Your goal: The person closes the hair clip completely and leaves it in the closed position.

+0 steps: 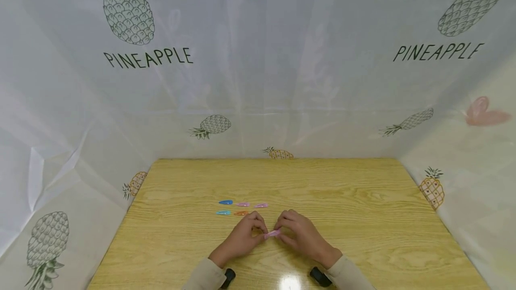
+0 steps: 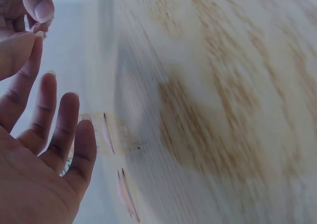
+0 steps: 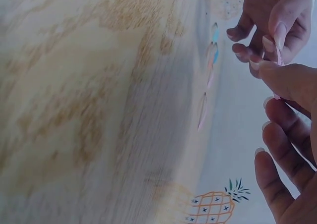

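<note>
Your left hand (image 1: 243, 236) and right hand (image 1: 299, 232) meet at the near middle of the light wooden table (image 1: 363, 218), both pinching one small pink metal hair clip (image 1: 272, 234) between fingertips. Five more coloured hair clips (image 1: 241, 207) lie just beyond, slightly left.

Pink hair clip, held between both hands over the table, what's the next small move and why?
Probably set the pink hair clip down beside the orange clip: the back row holds three clips, the front row only two, and both the left hand and right hand pinch it.
</note>
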